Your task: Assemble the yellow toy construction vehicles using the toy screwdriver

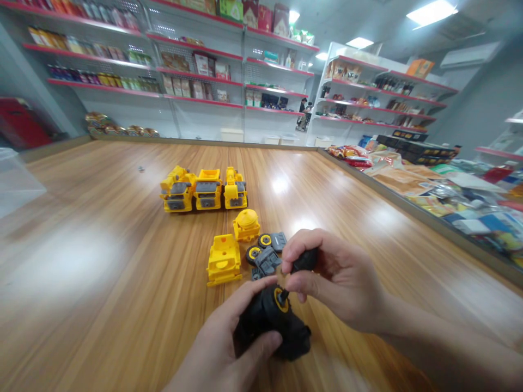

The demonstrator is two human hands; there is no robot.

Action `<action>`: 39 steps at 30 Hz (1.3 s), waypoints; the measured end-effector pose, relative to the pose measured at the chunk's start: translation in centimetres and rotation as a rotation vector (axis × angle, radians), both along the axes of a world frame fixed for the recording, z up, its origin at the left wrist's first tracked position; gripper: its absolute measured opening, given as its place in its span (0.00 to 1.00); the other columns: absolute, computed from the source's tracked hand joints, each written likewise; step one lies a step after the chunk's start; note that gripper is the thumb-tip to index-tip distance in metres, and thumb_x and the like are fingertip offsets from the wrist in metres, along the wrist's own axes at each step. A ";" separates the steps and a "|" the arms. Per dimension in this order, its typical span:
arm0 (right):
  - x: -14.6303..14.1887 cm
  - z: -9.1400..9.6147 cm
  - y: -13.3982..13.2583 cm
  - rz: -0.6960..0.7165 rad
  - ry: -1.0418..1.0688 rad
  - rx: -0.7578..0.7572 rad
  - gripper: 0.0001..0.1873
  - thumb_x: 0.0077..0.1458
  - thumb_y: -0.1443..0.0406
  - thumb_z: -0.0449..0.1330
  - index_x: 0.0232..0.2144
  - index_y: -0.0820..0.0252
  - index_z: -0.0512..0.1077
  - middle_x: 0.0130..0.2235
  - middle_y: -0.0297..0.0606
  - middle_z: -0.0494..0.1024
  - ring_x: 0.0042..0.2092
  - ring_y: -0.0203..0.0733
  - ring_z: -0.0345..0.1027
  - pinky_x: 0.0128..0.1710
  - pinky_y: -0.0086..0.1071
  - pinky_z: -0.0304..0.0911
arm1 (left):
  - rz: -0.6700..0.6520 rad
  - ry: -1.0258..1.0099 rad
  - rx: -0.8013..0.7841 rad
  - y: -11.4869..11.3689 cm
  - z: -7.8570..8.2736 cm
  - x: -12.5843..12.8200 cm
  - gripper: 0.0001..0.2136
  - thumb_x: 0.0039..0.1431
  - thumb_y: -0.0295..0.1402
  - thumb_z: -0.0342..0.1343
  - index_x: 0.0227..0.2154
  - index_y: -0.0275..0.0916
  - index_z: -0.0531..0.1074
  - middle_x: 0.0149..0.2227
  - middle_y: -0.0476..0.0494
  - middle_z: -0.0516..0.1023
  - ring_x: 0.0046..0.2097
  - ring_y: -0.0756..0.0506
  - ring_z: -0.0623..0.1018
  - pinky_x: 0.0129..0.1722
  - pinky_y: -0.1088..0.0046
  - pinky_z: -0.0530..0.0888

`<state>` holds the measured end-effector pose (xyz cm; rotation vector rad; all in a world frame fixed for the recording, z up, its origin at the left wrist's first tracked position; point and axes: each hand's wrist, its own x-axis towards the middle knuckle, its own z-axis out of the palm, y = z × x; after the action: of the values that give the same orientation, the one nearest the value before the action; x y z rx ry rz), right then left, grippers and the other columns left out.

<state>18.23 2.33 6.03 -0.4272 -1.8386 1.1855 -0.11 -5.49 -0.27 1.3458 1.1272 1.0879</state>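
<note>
My left hand grips a black toy chassis low over the wooden table, with a yellow-rimmed wheel facing up and to the right. In my right hand is a short black-handled screwdriver, its tip down at the wheel's centre. Just beyond my hands lie a yellow toy truck body, a yellow piece with a round drum and grey parts beside loose black wheels. Fingers hide part of the chassis and of the screwdriver handle.
A row of assembled yellow toy trucks stands farther back on the table. Small metal bits lie at the back left. A clear plastic bin is at the left edge; packaged goods lie beyond the right edge.
</note>
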 end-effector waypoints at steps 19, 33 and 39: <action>-0.2 1.1 -1.8 0.119 -0.084 0.363 0.23 0.57 0.68 0.65 0.55 0.62 0.69 0.38 0.42 0.79 0.38 0.41 0.74 0.38 0.33 0.73 | -0.145 0.169 0.198 0.1 1.2 0.7 0.13 0.56 0.28 0.56 0.45 0.42 0.73 0.37 0.46 0.79 0.38 0.44 0.78 0.39 0.71 0.77; -0.1 0.5 -1.2 -0.029 -0.059 0.397 0.22 0.56 0.73 0.63 0.54 0.61 0.72 0.42 0.44 0.79 0.41 0.41 0.75 0.39 0.33 0.74 | -0.173 0.007 0.265 -0.3 0.8 -0.6 0.21 0.56 0.30 0.56 0.54 0.43 0.66 0.46 0.42 0.77 0.42 0.42 0.78 0.44 0.66 0.76; 0.3 0.9 -1.3 0.016 -0.158 0.403 0.26 0.60 0.75 0.54 0.59 0.61 0.67 0.51 0.46 0.77 0.51 0.44 0.72 0.50 0.39 0.71 | -0.157 0.024 0.203 1.1 1.1 0.1 0.15 0.60 0.33 0.57 0.50 0.42 0.67 0.44 0.45 0.77 0.48 0.42 0.76 0.48 0.68 0.74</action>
<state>18.48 1.03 6.88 -0.2810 -2.1589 0.7788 -0.04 -4.37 0.79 1.5813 0.9298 1.0956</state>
